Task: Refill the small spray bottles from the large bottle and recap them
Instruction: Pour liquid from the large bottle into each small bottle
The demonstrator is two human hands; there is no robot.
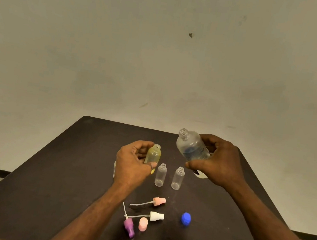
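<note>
Left hand [134, 162] grips the yellow bottle [153, 155], right hand [218, 163] the uncapped large bottle [191, 145]; two clear bottles [161, 175] stand empty (all sprayers [156, 216] off).

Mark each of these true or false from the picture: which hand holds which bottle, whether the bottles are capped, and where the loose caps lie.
1. The left hand holds the yellowish small bottle. True.
2. The right hand holds the large bottle with its cap on. False: its neck is open, and the blue cap lies on the table.
3. Two clear small bottles stand uncapped between the hands. True.
4. The pink spray top is screwed onto a bottle. False: it lies loose on the table.
</note>
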